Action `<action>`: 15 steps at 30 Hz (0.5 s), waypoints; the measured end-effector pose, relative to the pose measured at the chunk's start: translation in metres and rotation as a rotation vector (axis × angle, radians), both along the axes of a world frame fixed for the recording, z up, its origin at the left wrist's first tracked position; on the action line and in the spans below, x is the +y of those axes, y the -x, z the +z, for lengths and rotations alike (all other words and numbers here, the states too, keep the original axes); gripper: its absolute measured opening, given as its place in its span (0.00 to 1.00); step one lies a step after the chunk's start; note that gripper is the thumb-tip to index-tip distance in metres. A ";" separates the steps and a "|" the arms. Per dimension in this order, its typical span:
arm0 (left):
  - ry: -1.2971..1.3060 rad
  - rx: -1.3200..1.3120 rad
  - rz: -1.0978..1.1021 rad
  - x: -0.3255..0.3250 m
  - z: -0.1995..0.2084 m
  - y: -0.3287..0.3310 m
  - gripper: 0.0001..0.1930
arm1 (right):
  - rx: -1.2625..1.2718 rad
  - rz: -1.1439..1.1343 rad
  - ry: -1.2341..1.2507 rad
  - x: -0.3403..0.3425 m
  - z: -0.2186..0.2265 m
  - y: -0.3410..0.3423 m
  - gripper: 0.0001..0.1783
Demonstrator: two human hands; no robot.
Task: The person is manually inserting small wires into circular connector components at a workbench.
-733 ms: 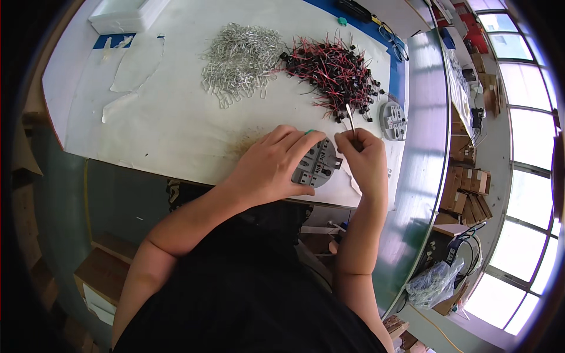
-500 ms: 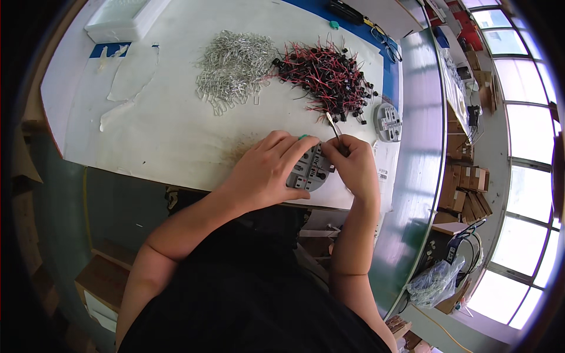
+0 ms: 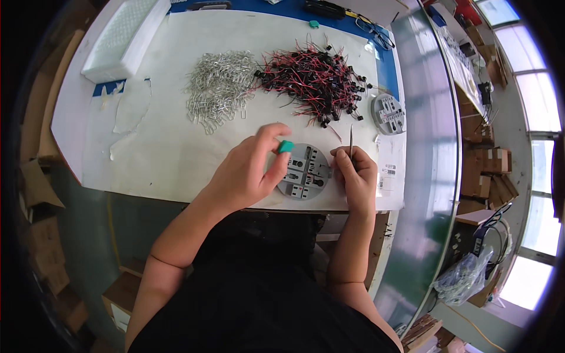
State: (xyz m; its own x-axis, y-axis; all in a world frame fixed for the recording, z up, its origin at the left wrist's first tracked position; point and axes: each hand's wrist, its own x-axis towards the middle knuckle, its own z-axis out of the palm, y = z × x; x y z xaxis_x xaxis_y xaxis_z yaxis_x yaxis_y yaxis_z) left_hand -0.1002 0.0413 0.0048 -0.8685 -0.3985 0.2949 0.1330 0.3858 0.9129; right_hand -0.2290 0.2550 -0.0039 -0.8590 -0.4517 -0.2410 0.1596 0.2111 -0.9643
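Note:
A round grey fixture (image 3: 308, 166) with small slots and dark parts set in it lies on the white worktop near its front edge. My left hand (image 3: 244, 170) is at its left side, thumb and fingers apart, with a small green cover (image 3: 285, 146) at a fingertip. Pinched in my right hand (image 3: 356, 170), just right of the fixture, are slim metal tweezers (image 3: 351, 141) pointing away from me. Beyond my hands lies a heap of black parts with red and black wires (image 3: 318, 82). To its left is a pile of bent silver wire clips (image 3: 218, 88).
A second round grey fixture (image 3: 388, 114) sits to the right. At the far left stands a white foam tray (image 3: 120, 44). A black-handled tool (image 3: 325, 8) and a small green piece (image 3: 313, 24) lie along the back. A glossy panel (image 3: 421, 153) borders the right side.
My left hand has let go of the fixture and drawn back left, its fingers spreading. The tweezers now point more upright in my right hand. The view has shifted slightly.

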 end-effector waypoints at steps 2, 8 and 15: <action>0.259 -0.005 -0.147 -0.002 0.004 0.013 0.16 | 0.023 0.006 0.021 -0.001 -0.005 0.001 0.12; 0.646 -0.166 -0.330 0.008 0.016 0.040 0.14 | 0.098 0.028 0.027 -0.003 -0.013 0.002 0.11; 0.733 -0.183 -0.378 0.017 0.015 0.051 0.13 | 0.137 0.006 0.078 0.000 -0.015 0.001 0.13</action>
State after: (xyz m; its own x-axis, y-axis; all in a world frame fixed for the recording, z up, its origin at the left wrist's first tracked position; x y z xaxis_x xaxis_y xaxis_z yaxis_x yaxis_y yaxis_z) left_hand -0.1510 0.0586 0.0200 -0.9641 0.1656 0.2075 0.2466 0.8481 0.4690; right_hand -0.2304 0.2553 -0.0191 -0.8788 -0.4695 -0.0858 0.0246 0.1350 -0.9905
